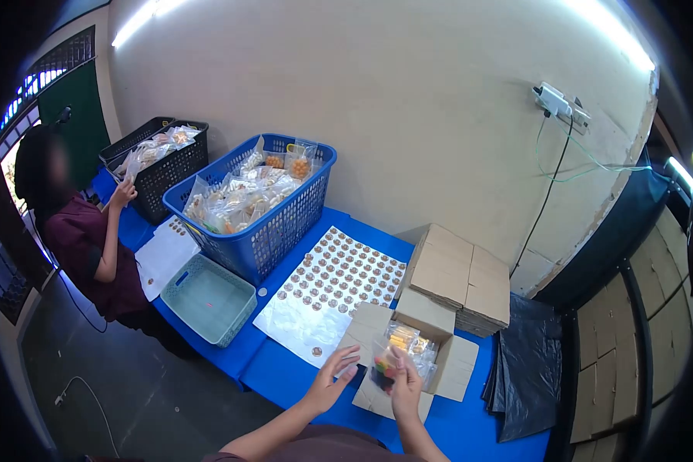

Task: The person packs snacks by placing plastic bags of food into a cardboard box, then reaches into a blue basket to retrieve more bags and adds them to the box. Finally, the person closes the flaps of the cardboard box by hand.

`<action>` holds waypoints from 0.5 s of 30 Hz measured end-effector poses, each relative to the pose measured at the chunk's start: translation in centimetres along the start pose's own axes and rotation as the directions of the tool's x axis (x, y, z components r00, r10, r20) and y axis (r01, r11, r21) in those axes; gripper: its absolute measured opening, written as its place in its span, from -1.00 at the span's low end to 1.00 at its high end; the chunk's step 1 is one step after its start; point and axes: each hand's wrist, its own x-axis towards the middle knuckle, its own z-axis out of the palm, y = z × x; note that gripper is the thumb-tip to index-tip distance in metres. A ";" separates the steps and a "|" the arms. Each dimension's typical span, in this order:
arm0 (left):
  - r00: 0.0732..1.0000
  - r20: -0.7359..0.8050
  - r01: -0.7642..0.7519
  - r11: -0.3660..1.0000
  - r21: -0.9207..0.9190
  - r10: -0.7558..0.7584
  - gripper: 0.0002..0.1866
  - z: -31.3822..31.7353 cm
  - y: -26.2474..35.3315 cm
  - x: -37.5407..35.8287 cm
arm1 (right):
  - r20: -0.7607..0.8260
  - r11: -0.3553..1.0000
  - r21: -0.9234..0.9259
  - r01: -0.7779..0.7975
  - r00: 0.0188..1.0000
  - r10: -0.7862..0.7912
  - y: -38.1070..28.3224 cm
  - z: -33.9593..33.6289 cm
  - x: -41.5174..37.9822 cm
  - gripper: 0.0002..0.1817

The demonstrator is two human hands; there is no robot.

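— Blue cloth covers the whole table [300, 369], and the big blue basket [273, 223] on it is heaped with clear packets. What sits beside it?

— A sheet of round brown stickers [339, 277] lies flat between the basket and a stack of flat cardboard [462, 281]. A pale green tray [208, 296] stands at the table's near-left edge, and a black basket [158, 165] stands further left, where another person's hand [123, 192] reaches towards it.

— And nearer the camera?

— An open cardboard box [431, 358] with packets inside, right by the sticker sheet.

— The hands?

— The right hand [405, 389] pinches a small clear packet [385, 368] of coloured bits, held just over the box's near flap. The left hand [333, 381] is spread open, fingers loose, just beside the packet and holding nothing.
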 end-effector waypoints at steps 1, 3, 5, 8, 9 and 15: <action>0.996 0.077 -0.049 0.995 0.092 0.042 -0.44 0.1 0.1 0.0 | 0.139 0.993 -0.039 0.108 0.985 -0.102 1.7 -0.2 0.3 -0.60; 0.986 0.162 0.038 0.999 -0.010 -0.035 -0.48 1.0 0.2 -0.6 | 0.380 0.958 -0.030 0.284 0.890 -0.252 1.4 0.8 -0.2 -0.58; 0.989 0.114 0.093 0.996 -0.013 -0.091 -0.50 1.8 0.6 -0.6 | 0.292 0.924 -0.161 0.348 0.911 -0.292 1.5 1.4 -0.4 -0.58; 0.989 0.075 0.131 0.991 -0.017 -0.130 -0.58 1.1 -0.9 -0.9 | 0.056 0.854 -0.371 0.364 0.927 -0.370 0.7 1.9 -0.4 -0.57; 0.986 0.079 0.150 0.989 0.006 -0.150 -0.59 0.8 -1.3 -1.0 | 0.162 0.855 -0.365 0.369 0.929 -0.331 1.3 0.9 0.2 -0.62; 0.934 0.220 0.329 0.920 -0.213 -0.283 -0.56 1.7 0.6 -1.2 | 0.233 0.993 0.027 0.113 0.965 -0.116 1.5 -0.1 -0.2 -0.74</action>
